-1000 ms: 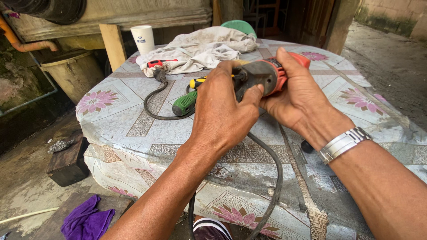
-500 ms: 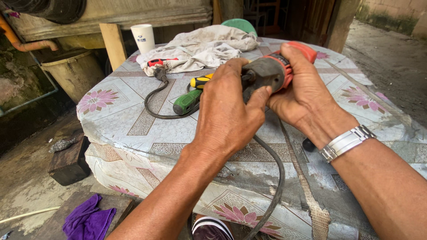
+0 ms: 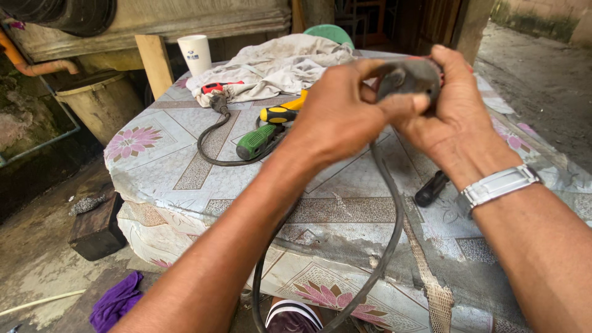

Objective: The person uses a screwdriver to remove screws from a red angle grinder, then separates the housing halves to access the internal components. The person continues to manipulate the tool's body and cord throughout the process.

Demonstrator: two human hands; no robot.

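I hold the grinder point(image 3: 412, 79) above the table point(image 3: 185, 179), right hand point(image 3: 453, 120) wrapped round its body, left hand point(image 3: 339, 114) pinching its head. It seems heavy and rigid; the stiff cord point(image 3: 388, 203) dangles below, dragging.

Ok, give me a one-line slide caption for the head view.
Both hands, left hand and right hand, grip a corded power tool above a floral-covered table.

Power tool point(image 3: 410, 77) mostly hidden by hands.
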